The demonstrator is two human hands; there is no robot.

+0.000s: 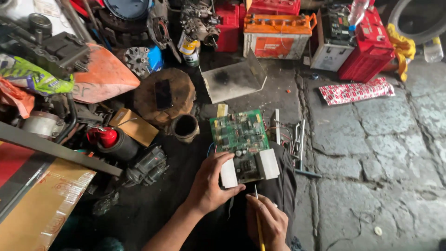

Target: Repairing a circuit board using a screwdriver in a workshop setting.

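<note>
A green circuit board (239, 132) with two white blocks at its near end rests on my dark-trousered knee. My left hand (209, 183) grips the board's near left corner, thumb under the left white block (228, 173). My right hand (268, 222) is closed around a thin yellow-handled tool (258, 218) whose tip points up at the board's near edge. Thin coloured wires trail off the board's right side.
Metal hand tools (299, 144) lie on the stone floor right of the board. A bent metal sheet (232, 79), a round wooden block (162, 95) and a short pipe (186, 128) sit beyond it. Batteries (278, 35), engine parts and cardboard (42, 200) crowd the back and left.
</note>
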